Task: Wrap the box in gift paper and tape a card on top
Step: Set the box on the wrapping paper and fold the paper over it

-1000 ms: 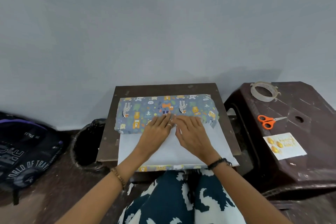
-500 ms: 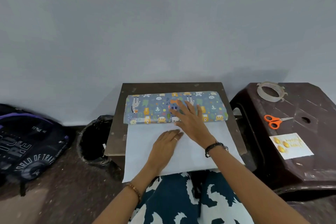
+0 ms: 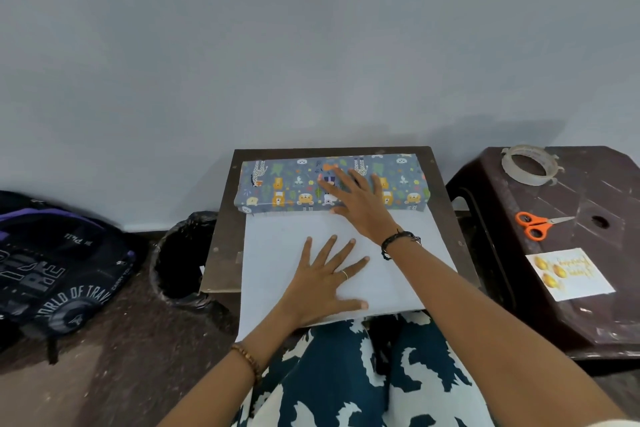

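The box [image 3: 332, 184] wears grey-blue gift paper [image 3: 346, 253] printed with small animals in orange, yellow and white, plus green leaves — its underside, spread toward six o'clock, is plain white. The small table [image 3: 221, 253] beneath is dark brown. At three o'clock, on a glossy maroon-brown stool [image 3: 588, 305], lie orange-handled scissors [image 3: 535, 225], a pale translucent tape roll [image 3: 530, 165], and a white card [image 3: 569, 274] with gold shapes — perhaps balloons. At nine o'clock sits a black backpack [image 3: 59, 274] with purple trim and grey lettering.

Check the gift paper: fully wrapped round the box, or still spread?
Partly wrapped. Printed gift paper covers the box; its white underside lies spread flat toward the person, under the left hand.
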Available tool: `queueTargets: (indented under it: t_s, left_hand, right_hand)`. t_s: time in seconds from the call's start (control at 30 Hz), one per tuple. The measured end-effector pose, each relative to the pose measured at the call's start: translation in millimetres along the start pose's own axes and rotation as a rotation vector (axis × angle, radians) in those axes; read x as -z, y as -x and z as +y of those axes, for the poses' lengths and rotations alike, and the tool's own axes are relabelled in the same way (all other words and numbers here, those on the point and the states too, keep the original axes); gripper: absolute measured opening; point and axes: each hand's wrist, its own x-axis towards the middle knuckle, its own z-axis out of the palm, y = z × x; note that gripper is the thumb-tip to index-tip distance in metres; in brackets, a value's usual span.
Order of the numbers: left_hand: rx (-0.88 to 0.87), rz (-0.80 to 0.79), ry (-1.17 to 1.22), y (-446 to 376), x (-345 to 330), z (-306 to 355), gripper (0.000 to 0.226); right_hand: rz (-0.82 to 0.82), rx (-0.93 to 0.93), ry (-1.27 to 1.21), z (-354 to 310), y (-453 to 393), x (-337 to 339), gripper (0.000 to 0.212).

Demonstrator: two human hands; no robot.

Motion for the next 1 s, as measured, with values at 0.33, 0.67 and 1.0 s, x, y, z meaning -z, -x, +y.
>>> queueTargets:
  t_s: [0.33, 0.67, 1.0]
  left_hand:
    - [-0.118, -0.408, -0.079, 10.0, 44.5, 25.0, 0.086]
    - [0.093, -0.643, 0.522, 24.3, 86.0, 24.0, 0.058]
    - [0.299, -0.709, 0.729, 35.4, 110.8, 31.7, 0.027]
  right_hand:
    - [-0.052, -0.049, -0.011, -8.2, 1.1, 8.4, 0.058]
    - [-0.09, -0.044, 0.037, -18.7, 33.6, 24.7, 0.057]
    - [-0.117, -0.064, 0.141, -27.4, 48.5, 23.1, 0.058]
